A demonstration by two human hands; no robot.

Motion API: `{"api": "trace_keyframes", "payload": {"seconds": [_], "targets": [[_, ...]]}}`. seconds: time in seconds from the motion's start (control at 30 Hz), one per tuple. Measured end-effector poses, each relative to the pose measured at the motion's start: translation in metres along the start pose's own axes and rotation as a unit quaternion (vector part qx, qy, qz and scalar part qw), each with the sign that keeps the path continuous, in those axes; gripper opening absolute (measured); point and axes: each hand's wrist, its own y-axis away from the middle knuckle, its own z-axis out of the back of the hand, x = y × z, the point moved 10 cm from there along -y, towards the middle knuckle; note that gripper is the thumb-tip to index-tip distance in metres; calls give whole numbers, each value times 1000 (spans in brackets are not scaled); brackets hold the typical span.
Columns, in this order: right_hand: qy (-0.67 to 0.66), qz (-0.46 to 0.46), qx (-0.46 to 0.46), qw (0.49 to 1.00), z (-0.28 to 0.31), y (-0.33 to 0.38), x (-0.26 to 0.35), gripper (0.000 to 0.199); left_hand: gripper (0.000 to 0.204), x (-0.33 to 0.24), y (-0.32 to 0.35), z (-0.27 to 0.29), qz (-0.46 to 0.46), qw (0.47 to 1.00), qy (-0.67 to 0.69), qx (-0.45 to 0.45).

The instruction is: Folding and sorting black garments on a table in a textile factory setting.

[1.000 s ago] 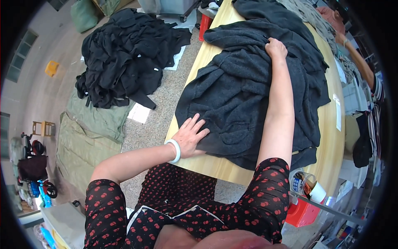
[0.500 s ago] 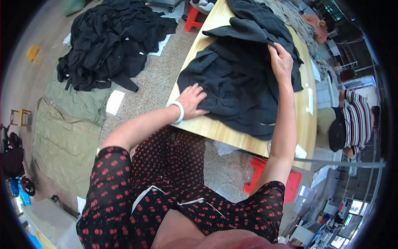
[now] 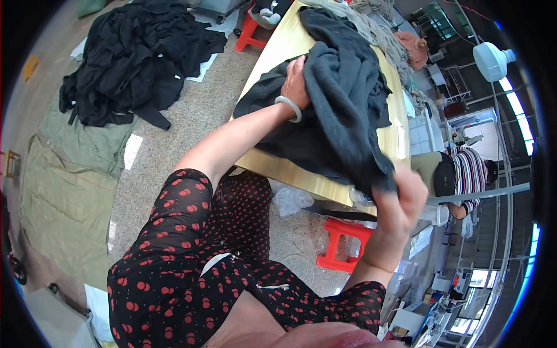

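Observation:
A black knit garment (image 3: 339,110) lies bunched on the pale wooden table, with a long fold of it pulled up and stretched toward the near right. My left hand (image 3: 295,84), a pale bangle at its wrist, is closed on the cloth at the left of this fold, its fingers partly hidden by fabric. Beyond the table's near right corner, my right hand (image 3: 402,200) grips the other end of the fold; hand and cloth end are blurred by motion. More black cloth lies beneath and at the far end of the table.
The wooden table (image 3: 264,164) has a red stool (image 3: 331,249) by its near side and another red stool (image 3: 248,32) at its far left. Black garments (image 3: 130,64) are heaped on the floor at left, beside a green sheet (image 3: 69,203). A person in stripes (image 3: 469,171) is at right.
My left hand has moved from the table's near edge up onto the garment and taken hold. My right hand has come nearer, drawing the cloth toward the near right corner.

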Motion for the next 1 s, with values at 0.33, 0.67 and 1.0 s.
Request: {"api": "trace_keyframes", "payload": {"seconds": [0.33, 0.67, 1.0], "targets": [[-257, 164, 269, 914, 2, 72, 43, 13, 90, -28, 43, -82, -97, 822, -131, 545], [-360, 226, 310, 851, 20, 108, 76, 12, 44, -59, 32, -105, -362, 731, -335, 472], [-196, -45, -12, 979, 82, 137, -32, 42, 23, -150, -180, 26, -332, 874, -339, 102]]}}
